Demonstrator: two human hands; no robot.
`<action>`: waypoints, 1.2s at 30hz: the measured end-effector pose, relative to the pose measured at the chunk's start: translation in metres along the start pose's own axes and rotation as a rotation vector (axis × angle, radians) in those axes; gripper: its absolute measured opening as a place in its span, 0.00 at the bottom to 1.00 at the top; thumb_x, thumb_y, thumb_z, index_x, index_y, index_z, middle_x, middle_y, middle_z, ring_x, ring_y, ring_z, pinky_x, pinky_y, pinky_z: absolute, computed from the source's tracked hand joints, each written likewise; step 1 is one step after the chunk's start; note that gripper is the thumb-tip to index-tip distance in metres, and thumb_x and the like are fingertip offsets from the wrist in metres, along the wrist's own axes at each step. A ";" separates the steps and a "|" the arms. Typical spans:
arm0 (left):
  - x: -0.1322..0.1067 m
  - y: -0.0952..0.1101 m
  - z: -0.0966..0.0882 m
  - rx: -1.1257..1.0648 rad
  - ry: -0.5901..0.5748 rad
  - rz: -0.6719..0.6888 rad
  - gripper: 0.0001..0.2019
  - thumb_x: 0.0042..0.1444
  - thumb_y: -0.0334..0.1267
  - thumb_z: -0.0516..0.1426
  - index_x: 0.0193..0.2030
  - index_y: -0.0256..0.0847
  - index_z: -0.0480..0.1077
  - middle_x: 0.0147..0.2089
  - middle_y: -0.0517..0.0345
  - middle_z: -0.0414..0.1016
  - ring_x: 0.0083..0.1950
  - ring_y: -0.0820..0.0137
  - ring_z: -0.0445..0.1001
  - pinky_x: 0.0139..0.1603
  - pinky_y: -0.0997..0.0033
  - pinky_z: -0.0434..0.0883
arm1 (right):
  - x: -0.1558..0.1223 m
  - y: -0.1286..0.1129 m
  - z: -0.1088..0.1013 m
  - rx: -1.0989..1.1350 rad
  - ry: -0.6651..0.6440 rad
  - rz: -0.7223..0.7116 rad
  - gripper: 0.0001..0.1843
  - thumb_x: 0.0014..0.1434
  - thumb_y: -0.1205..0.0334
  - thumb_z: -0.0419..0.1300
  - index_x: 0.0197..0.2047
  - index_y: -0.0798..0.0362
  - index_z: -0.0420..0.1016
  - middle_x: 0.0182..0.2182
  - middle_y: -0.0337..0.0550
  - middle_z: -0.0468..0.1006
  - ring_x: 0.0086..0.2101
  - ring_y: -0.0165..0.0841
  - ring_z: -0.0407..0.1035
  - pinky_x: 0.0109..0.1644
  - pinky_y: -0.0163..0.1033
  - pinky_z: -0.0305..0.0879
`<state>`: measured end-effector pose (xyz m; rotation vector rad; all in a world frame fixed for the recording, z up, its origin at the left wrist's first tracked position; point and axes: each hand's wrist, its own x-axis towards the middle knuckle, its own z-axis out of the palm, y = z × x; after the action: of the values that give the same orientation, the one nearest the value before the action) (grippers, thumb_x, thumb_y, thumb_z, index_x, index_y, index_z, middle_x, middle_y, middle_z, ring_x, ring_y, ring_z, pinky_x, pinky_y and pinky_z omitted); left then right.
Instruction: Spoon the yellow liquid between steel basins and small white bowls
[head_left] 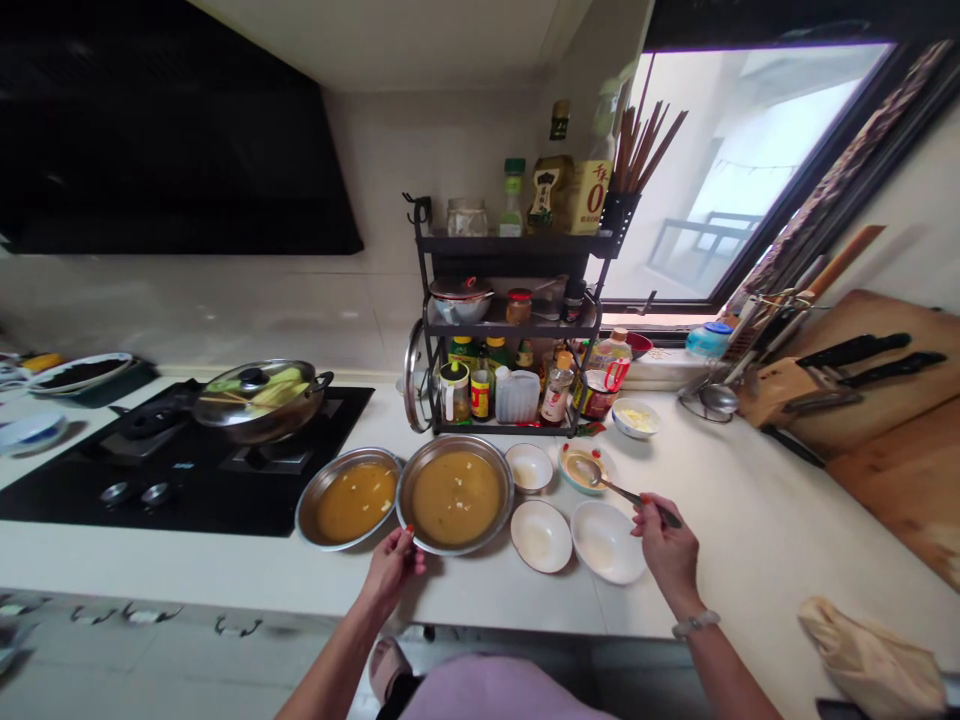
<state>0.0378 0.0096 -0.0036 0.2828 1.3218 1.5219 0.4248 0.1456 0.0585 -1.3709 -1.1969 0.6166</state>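
Observation:
My right hand (666, 545) is closed around the handle of a metal spoon (626, 494). The spoon's bowl end rests in or just over a small patterned bowl (568, 480) with a light brown mixture in it. At the near rim of a large steel basin (508, 505) of brownish liquid, my left hand (397, 562) has its fingers closed on the edge. A second steel basin (301, 520) with similar orange-brown liquid stands against it on the left. Three white bowls, a small one (531, 465), a round one (540, 540) and an oval one (615, 545), sit between the basin and my right hand.
A black rack (510, 328) of bottles and jars stands behind the basins. On the stove (202, 490) at left is a lidded pan (259, 400) with greens. A bowl of pale chopped pieces (636, 418), a knife block (784, 390) and a cloth (870, 655) are at right.

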 end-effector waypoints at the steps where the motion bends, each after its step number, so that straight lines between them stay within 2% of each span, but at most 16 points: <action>1: 0.000 0.000 0.000 0.000 0.002 0.003 0.23 0.33 0.51 0.69 0.27 0.39 0.65 0.17 0.64 0.69 0.17 0.76 0.67 0.19 0.77 0.67 | 0.000 0.001 0.001 0.017 0.004 0.011 0.24 0.53 0.43 0.59 0.40 0.56 0.73 0.20 0.38 0.74 0.17 0.30 0.68 0.23 0.37 0.68; 10: -0.002 0.001 0.001 0.007 0.015 -0.008 0.22 0.35 0.51 0.69 0.26 0.39 0.64 0.17 0.65 0.69 0.17 0.76 0.67 0.19 0.76 0.67 | 0.013 0.002 -0.004 0.257 0.200 0.165 0.21 0.47 0.47 0.65 0.35 0.58 0.72 0.18 0.38 0.74 0.17 0.29 0.68 0.20 0.34 0.68; 16: -0.001 0.001 0.001 0.013 0.005 0.000 0.24 0.32 0.53 0.69 0.26 0.39 0.64 0.18 0.65 0.69 0.17 0.76 0.67 0.18 0.77 0.67 | 0.017 -0.003 -0.008 0.354 0.232 0.223 0.21 0.43 0.49 0.67 0.32 0.58 0.71 0.17 0.39 0.75 0.17 0.29 0.68 0.18 0.32 0.67; 24: -0.001 -0.001 -0.001 0.017 0.007 -0.012 0.25 0.32 0.53 0.69 0.27 0.39 0.64 0.18 0.64 0.70 0.17 0.76 0.67 0.19 0.77 0.67 | 0.011 -0.021 -0.004 0.361 0.207 0.187 0.20 0.45 0.50 0.67 0.32 0.58 0.72 0.17 0.39 0.74 0.16 0.28 0.67 0.17 0.32 0.65; 36: 0.000 0.000 0.001 0.009 0.003 -0.006 0.23 0.34 0.51 0.68 0.27 0.38 0.65 0.17 0.64 0.69 0.18 0.76 0.67 0.18 0.77 0.67 | -0.014 -0.052 0.029 0.498 0.003 0.255 0.21 0.45 0.50 0.69 0.34 0.58 0.72 0.18 0.40 0.75 0.17 0.28 0.66 0.18 0.32 0.63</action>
<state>0.0386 0.0099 -0.0036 0.2826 1.3312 1.5123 0.3784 0.1360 0.0979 -1.0985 -0.7948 1.0166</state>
